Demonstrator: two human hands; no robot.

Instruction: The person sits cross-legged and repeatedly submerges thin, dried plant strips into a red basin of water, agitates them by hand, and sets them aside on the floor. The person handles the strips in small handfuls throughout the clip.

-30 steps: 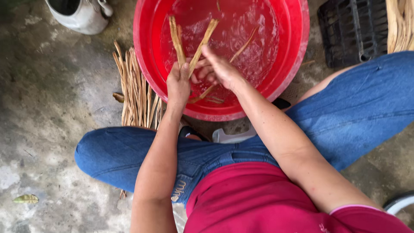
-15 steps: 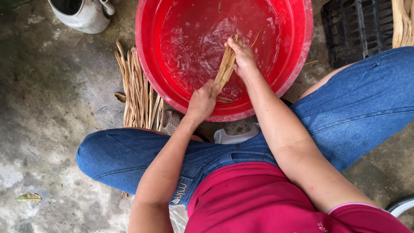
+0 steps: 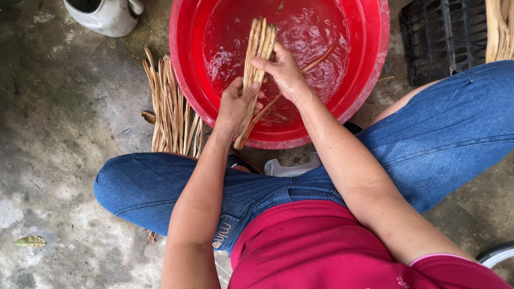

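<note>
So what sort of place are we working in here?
Probably an outdoor yard or work floor: bare stained concrete floor, a red basin of water set on the ground, and cut strips piled beside it, with a dry leaf lying nearby.

Soft, even daylight, no single source evident; overcast quality. Shadows faint and diffuse, darkest under the near rim of the red basin (image 3: 184,80) and beneath the legs. Water surface (image 3: 316,37) shows scattered white glints and ripples, mild glare. Focus sharp across the centre; the strip bundle (image 3: 258,51) is crisp, no motion blur. Concrete floor (image 3: 64,139) evenly lit. Slight wide-angle stretch toward the edges.
</note>
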